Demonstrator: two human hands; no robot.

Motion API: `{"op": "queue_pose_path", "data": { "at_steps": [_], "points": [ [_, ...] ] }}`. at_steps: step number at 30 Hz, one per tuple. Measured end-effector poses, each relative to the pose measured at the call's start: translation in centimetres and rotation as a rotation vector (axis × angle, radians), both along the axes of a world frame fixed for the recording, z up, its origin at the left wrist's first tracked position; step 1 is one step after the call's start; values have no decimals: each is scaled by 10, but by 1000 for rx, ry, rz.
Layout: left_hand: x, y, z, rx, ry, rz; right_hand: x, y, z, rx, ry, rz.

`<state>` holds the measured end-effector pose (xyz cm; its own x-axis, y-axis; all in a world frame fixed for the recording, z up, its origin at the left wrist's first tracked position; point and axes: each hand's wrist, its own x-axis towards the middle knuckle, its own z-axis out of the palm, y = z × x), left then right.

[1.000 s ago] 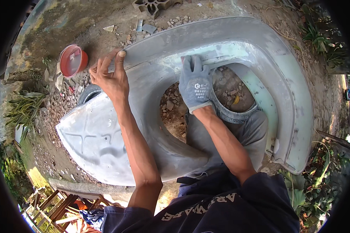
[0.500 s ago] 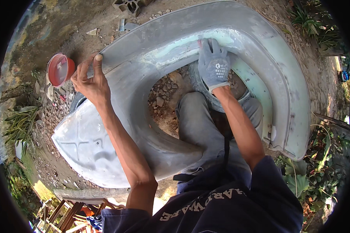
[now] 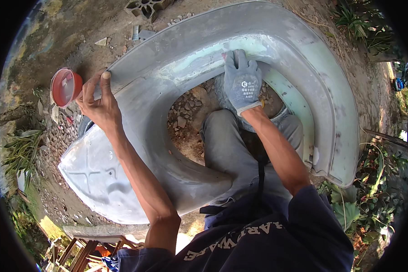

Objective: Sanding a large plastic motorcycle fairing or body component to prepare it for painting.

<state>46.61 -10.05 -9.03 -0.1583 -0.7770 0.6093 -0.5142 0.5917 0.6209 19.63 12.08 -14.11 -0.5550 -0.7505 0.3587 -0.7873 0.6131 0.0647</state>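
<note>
A large, curved grey vehicle panel [image 3: 140,104] with a wide arched opening spreads before me, pale green patches showing along its inner rim. My left hand [image 3: 99,102] is bare and grips the panel's far left edge, thumb on top and fingers curled around. On the green-patched rim above the opening presses my right hand [image 3: 242,84], in a grey work glove. A small reddish edge, apparently sandpaper [image 3: 223,55], pokes out at its fingertips; the rest is hidden under the glove. Just left of my left hand is a red bowl [image 3: 79,88] with cloudy liquid inside.
Gravel and stones [image 3: 186,109] show through the arch opening beside my knees. A patterned concrete block [image 3: 145,8] lies at the far edge. Leafy plants [image 3: 22,147] grow on the left, more on the right. Wooden pieces [image 3: 79,254] are stacked at the lower left.
My gloved right hand has slid slightly left along the panel's inner rim. My left hand keeps its hold on the edge. The whole view has shifted a little.
</note>
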Motion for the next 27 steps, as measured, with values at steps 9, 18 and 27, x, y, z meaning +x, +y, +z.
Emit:
{"op": "queue_pose_path", "data": {
  "at_steps": [9, 18, 27],
  "points": [
    [-2, 4, 5, -2, 6, 12, 3, 2, -2, -11, 86, 89],
    [-13, 4, 9, 10, 10, 33, -9, -10, 0, 18, 42, 88],
    [-13, 11, 16, 18, 16, 44, -18, -10, 2, -64, 60, 16]
  ]
}}
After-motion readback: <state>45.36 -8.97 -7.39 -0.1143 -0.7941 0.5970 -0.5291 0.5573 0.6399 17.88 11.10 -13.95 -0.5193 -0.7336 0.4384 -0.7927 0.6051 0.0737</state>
